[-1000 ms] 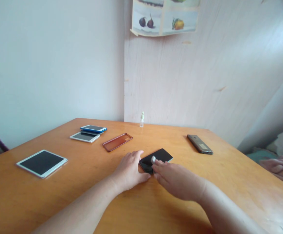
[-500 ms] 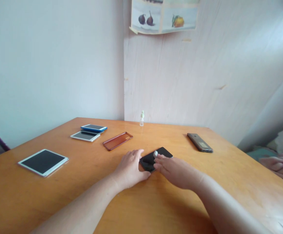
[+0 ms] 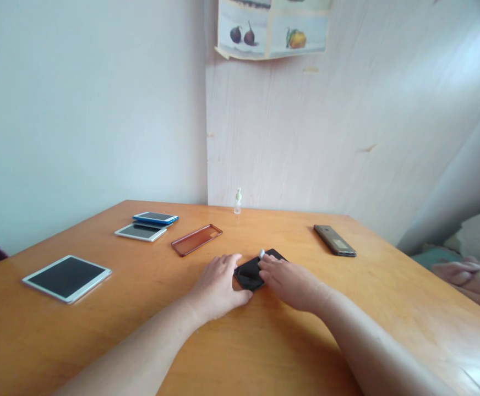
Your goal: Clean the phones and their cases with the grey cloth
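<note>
A black smartphone (image 3: 250,275) lies face up on the table, its dark screen glossy. My left hand (image 3: 217,287) holds the near left end, thumb at the lower corner and fingers at the upper one. Over the screen, my right hand (image 3: 288,282) lies palm down with its fingers together, pressing a small white wad (image 3: 262,253) that shows only at the fingertips. Most of the wad is hidden, so I cannot tell whether it is cloth or tissue. The right part of the phone is partly covered by this hand.
A reddish clear phone case (image 3: 196,240) lies beyond my left hand. To the left are a white tablet (image 3: 69,276), a white device (image 3: 141,231) and a blue-edged device (image 3: 156,217). A small spray bottle (image 3: 238,202) stands at the back; a brown-cased phone (image 3: 334,240) lies right. Another person's hands (image 3: 471,278) show at far right.
My right hand has slid slightly across the screen with the wad, away from me. My left hand keeps its place at the phone. The whole view has shifted a little.
</note>
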A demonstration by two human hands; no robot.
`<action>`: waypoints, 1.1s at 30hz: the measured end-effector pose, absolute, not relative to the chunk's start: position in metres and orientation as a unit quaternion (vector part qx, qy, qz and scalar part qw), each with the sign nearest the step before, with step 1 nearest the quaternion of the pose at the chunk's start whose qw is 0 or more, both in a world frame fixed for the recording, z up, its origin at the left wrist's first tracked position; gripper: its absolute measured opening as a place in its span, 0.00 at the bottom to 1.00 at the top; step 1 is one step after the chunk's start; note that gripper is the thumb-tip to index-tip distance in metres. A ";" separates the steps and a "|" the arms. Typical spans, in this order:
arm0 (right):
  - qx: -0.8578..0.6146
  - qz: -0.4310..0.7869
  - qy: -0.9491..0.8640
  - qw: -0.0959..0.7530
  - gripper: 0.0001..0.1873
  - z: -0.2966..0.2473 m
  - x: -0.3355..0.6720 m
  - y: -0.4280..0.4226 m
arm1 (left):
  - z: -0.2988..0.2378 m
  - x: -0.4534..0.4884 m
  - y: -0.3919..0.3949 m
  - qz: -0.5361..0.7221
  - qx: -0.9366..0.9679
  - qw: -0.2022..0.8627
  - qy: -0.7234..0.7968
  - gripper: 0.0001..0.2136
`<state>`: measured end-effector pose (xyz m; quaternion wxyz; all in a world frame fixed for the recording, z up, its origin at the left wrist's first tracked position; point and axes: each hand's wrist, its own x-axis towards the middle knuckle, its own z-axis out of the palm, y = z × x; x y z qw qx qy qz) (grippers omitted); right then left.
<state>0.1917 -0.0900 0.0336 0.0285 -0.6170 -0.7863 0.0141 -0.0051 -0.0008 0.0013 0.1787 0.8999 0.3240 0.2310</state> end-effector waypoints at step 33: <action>-0.597 0.055 -0.800 0.026 0.24 0.046 0.170 -0.109 | 0.009 -0.006 -0.003 0.213 0.915 0.133 0.316 0.28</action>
